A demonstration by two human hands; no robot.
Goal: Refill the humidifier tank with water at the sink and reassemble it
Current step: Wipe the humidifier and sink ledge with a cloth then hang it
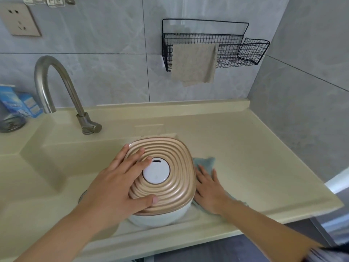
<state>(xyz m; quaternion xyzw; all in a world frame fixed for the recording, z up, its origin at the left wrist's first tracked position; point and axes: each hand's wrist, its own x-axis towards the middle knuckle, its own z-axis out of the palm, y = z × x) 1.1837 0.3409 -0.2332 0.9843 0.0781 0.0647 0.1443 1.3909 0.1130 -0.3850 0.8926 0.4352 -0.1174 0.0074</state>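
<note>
The humidifier (170, 186) has a ribbed gold-brown lid with a round white cap (156, 173) and a white body below. It sits at the right edge of the cream sink (47, 167). My left hand (120, 182) lies spread over the lid's left side, thumb on its near edge. My right hand (209, 190) rests flat, fingers apart, on a blue-grey cloth (204, 163) on the counter, just right of the humidifier. The steel tap (56, 86) arches over the sink's far left, and no water is seen running.
A black wire basket (205, 44) with a beige towel (194, 65) hangs on the tiled wall. A blue carton (17, 103) stands behind the sink at far left, above a metal strainer (11, 123). A wall socket (18, 21) is at top left. The cream counter (255, 148) extends right.
</note>
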